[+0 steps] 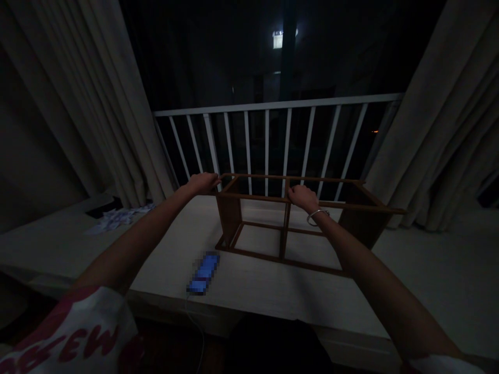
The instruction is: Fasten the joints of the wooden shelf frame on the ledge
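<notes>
Both hands, left hand and right hand, grip wooden frame.

- I see the frame standing on the table, towards its far edge.
- My left hand rests on the frame's far left corner; my right hand sits on its near top rail, close to the middle upright.
- A phone lies on the table before the frame's left end, nearer to me.
- Papers lie far left on the table.
- A railing runs behind the frame, with curtains on either side.
</notes>
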`<control>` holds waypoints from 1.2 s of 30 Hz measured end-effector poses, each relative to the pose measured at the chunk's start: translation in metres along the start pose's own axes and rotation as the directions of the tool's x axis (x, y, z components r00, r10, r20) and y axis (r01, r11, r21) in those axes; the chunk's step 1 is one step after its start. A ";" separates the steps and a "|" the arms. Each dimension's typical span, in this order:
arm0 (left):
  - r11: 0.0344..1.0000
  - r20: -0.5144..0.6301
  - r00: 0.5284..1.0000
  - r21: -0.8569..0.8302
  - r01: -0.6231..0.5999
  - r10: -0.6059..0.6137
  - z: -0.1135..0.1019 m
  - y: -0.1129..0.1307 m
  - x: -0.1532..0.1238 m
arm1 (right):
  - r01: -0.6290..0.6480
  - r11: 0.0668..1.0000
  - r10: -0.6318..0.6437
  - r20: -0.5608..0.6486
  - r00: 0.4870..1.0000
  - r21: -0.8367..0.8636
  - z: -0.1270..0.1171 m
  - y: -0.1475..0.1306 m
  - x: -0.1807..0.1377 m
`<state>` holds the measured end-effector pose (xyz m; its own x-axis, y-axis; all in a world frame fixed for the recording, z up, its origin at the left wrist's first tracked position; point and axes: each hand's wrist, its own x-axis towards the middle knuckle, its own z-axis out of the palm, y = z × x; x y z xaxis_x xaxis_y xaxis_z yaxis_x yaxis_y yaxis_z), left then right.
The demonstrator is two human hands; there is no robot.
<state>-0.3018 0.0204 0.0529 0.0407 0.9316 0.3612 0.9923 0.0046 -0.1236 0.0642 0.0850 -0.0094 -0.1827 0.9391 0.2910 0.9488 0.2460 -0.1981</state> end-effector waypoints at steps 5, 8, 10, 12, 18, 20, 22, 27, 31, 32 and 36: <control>0.967 -0.053 0.994 -0.233 -0.107 0.098 0.002 -0.006 -0.005 | -0.001 1.000 0.001 0.004 1.000 0.001 0.000 -0.001 0.000; 0.922 -0.089 0.992 -0.370 -0.115 0.088 0.005 -0.008 -0.005 | -0.006 1.000 0.006 0.029 1.000 0.008 -0.004 -0.002 -0.002; 0.885 -0.107 0.993 -0.457 -0.087 0.042 0.008 -0.009 -0.006 | -0.015 1.000 0.014 0.043 0.999 0.009 -0.007 -0.004 -0.003; 0.840 -0.115 0.993 -0.540 -0.049 -0.016 0.010 -0.010 -0.008 | -0.022 1.000 0.022 0.046 0.999 0.007 -0.009 -0.005 -0.004; 0.607 -0.057 0.986 -0.793 0.049 -0.154 0.017 -0.006 -0.013 | -0.023 1.000 0.023 0.032 0.999 0.000 -0.008 -0.005 -0.003; 0.508 -0.030 0.978 -0.858 0.082 -0.209 0.021 -0.005 -0.012 | -0.020 1.000 0.020 0.030 0.999 -0.003 -0.008 -0.004 -0.002; 0.436 -0.019 0.966 -0.894 0.099 -0.257 0.027 -0.004 -0.009 | -0.023 1.000 0.023 0.032 0.999 -0.006 -0.010 -0.005 -0.003; 0.435 -0.035 0.953 -0.894 0.105 -0.301 0.037 -0.003 -0.002 | -0.034 0.999 0.034 0.050 0.998 -0.002 -0.015 -0.007 -0.008; 0.456 -0.043 0.961 -0.885 0.091 -0.275 0.037 -0.004 -0.003 | -0.036 0.999 0.036 0.044 0.998 -0.002 -0.017 -0.008 -0.010; 0.456 -0.045 0.962 -0.886 0.085 -0.267 0.036 -0.004 -0.004 | -0.034 0.999 0.034 0.039 0.999 -0.003 -0.016 -0.008 -0.010; 0.415 -0.016 0.978 -0.907 0.072 -0.206 0.032 -0.006 -0.011 | -0.033 0.999 0.033 0.047 0.998 0.002 -0.014 -0.007 -0.009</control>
<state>-0.3117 0.0216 0.0197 -0.1627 0.9047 0.3937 0.5207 -0.2602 0.8131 0.0630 0.0719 0.0027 -0.1634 0.9569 0.2399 0.9537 0.2155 -0.2097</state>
